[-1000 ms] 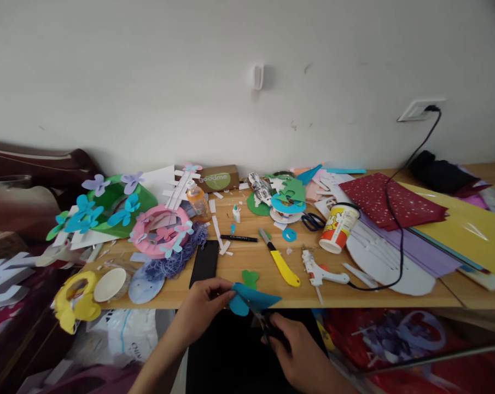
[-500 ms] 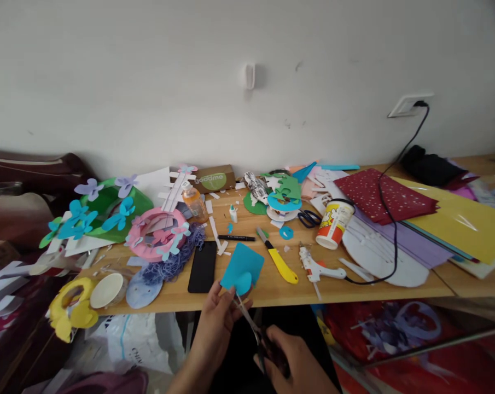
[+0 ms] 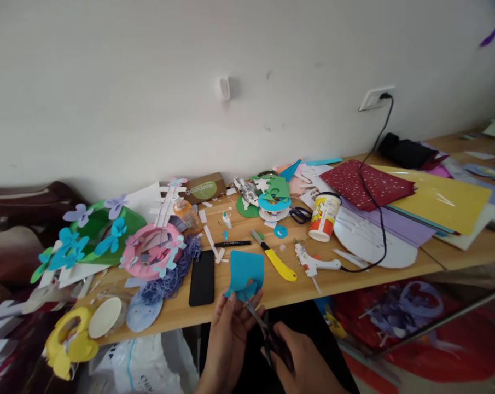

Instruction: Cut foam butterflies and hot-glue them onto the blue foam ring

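Blue sheet [image 3: 247, 266]: over front edge of table [image 3: 280, 291], lower edge at scissors [image 3: 255, 316]; likely light, thin, flexible, easily creased; best pinched by outer margin, clear of blades; left hand [image 3: 229, 334]: fingers loosely curled, pinching lower edge; right hand [image 3: 298, 350]: wrapped round scissors handles

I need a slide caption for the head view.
Left hand holds blue paper, right hand holds scissors, before a cluttered wooden table.

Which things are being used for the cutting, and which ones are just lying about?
Being used:
- thin blue squarish sheet
- dark-handled metal scissors

Seem just lying about now:
- yellow-handled knife
- white glue gun
- flat black rectangular phone
- red, yellow and white cup
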Tool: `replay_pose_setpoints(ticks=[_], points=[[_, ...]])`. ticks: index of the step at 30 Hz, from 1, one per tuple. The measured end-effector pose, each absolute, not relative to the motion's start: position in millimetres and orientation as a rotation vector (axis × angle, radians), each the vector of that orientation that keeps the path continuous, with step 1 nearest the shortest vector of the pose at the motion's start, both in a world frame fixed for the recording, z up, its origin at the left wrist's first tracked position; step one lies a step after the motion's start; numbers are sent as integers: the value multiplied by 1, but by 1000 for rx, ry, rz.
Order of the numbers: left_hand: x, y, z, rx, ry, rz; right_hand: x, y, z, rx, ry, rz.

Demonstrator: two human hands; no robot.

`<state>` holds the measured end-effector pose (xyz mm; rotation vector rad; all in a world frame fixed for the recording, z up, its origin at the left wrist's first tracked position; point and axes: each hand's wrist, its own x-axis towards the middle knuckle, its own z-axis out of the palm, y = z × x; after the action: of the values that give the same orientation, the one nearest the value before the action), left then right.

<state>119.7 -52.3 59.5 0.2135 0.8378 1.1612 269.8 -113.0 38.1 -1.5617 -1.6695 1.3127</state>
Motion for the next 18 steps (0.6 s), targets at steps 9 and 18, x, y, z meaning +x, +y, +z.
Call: replay_pose_setpoints(ticks=[9,18], points=[[118,-40,61,262,969,1170,269,-107,35,-1490,-1544,1368],[113,-33,42,427,1108,1224,269,-105,27,-1593,-1625,1296]])
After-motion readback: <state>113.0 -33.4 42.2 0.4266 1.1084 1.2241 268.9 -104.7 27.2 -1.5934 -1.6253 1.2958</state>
